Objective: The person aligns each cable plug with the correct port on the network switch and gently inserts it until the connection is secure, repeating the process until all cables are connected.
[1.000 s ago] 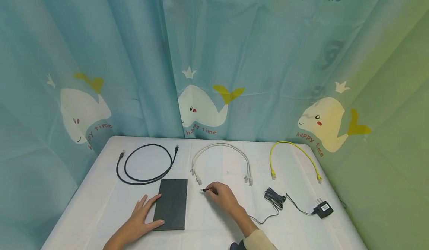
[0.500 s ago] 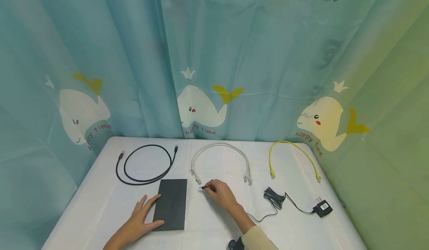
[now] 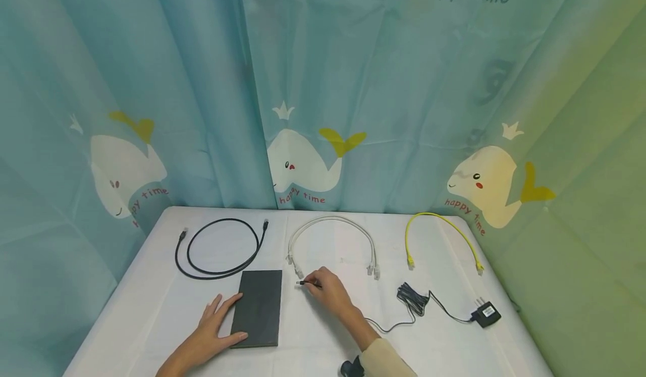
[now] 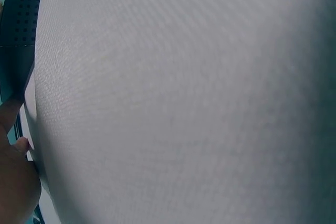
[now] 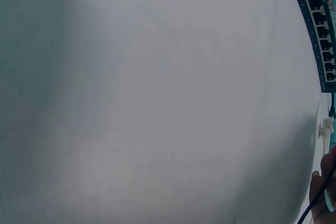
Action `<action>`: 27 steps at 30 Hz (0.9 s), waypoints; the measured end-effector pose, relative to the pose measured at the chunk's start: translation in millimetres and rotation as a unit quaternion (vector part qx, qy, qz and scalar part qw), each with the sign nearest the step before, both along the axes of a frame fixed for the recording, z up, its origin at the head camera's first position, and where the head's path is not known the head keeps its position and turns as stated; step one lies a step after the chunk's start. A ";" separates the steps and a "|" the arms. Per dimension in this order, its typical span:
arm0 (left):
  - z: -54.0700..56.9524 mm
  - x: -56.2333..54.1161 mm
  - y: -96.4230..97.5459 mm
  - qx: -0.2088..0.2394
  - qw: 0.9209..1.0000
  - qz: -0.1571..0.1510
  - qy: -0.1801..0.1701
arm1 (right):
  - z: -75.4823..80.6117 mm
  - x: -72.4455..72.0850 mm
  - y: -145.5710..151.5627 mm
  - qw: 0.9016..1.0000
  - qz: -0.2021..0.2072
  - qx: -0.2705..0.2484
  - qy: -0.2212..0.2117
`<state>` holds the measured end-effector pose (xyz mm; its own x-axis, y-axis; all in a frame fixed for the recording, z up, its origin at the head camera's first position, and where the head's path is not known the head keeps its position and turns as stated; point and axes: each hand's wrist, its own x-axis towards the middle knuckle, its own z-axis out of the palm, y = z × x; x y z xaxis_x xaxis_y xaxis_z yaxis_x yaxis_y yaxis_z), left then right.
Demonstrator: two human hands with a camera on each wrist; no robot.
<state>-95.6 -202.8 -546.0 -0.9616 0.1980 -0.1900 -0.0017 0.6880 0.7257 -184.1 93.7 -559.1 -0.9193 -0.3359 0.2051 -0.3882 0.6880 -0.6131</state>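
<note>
The right hand (image 3: 329, 293) is pinching a limp-looking, thin black cable (image 3: 386, 331) by its plug (image 3: 301, 283). The spread left hand (image 3: 209, 330) is touching a flat black box (image 3: 258, 305).

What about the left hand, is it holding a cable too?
No, the left hand has its thumb and a finger against the network switch.

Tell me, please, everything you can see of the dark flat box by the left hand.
The dark box is rectangular, with a plain matte top, perhaps metal. The right-wrist view shows a row of ports along one side, the left-wrist view small holes in another. It lies flat on the white table, the left hand touching its left edge.
</note>
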 end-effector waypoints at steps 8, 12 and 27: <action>-2.7 -0.7 -1.8 -0.004 1.000 -0.002 0.001 | 0.4 -0.2 -3.9 1.000 0.009 -0.006 0.026; -3.3 -0.5 -1.7 -0.005 1.000 0.000 -0.001 | 0.0 -1.1 -7.2 1.000 0.018 0.002 0.026; -2.8 -1.1 0.0 0.001 1.000 0.003 0.001 | -3.1 -1.9 -21.9 0.999 0.031 0.017 0.035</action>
